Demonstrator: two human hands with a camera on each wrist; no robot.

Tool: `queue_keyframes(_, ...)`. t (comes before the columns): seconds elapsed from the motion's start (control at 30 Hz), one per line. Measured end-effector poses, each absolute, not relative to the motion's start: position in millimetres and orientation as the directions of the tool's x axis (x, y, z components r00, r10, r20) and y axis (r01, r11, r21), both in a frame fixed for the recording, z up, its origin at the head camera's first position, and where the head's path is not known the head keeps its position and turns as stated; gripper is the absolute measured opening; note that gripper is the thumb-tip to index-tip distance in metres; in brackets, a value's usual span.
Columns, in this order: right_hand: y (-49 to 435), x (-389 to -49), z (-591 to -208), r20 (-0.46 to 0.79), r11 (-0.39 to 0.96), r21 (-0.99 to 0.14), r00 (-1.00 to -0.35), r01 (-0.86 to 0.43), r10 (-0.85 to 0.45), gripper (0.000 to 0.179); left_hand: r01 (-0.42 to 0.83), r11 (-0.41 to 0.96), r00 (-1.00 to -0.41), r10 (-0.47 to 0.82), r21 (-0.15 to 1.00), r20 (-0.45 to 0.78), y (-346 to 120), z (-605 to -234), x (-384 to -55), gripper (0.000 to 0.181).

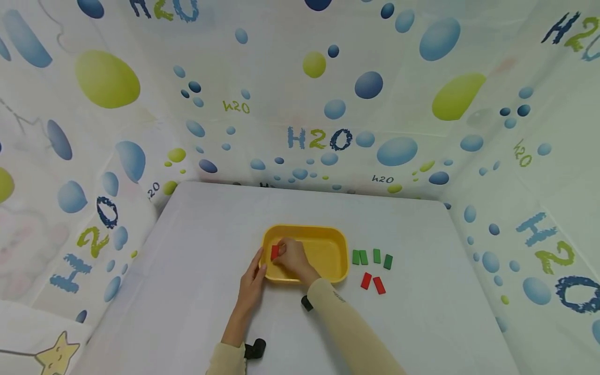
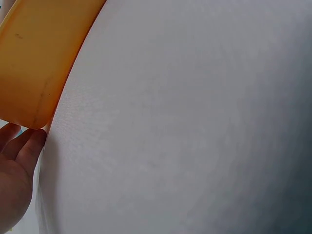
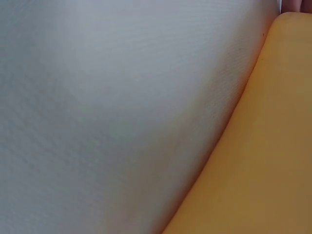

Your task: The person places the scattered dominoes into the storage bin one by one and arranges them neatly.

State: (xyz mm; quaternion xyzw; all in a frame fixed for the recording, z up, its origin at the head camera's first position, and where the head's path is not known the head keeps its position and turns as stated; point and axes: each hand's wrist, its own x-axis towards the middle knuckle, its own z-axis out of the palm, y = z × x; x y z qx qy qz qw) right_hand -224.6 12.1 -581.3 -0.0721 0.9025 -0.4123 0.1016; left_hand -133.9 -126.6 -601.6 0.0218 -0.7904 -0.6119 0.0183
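Note:
A yellow plastic tray (image 1: 328, 232) stands on the white table. My left hand (image 1: 252, 284) rests against its left end, with fairly straight fingers touching the outer wall. In the left wrist view, those fingers (image 2: 31, 148) meet the tray's corner (image 2: 36, 105). Inside the tray, at its left end, my right hand (image 1: 292, 258) has its fingers curled down and pinches at a small red block (image 1: 274, 252). The fingertips are partly hidden by the hand itself. In the right wrist view, mostly the tray's outer side (image 3: 263, 146) shows.
Several small green blocks (image 1: 377, 255) lie to the right of the tray. Two red blocks (image 1: 379, 285) lie closer to me, below the green ones. Patterned cloth walls (image 1: 281, 104) surround the table (image 1: 197, 234) at the back and sides.

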Motion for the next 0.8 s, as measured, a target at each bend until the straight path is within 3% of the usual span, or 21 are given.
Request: queue_keyframes(0.8,11.2,-222.5,-583.2,-0.124,0.715,-0.689,-0.953,-0.118,-0.277,0.046,0.044,0.268,-0.996,-0.065,0.962,0.064,-126.9,-604.4,-134.5,0.05)
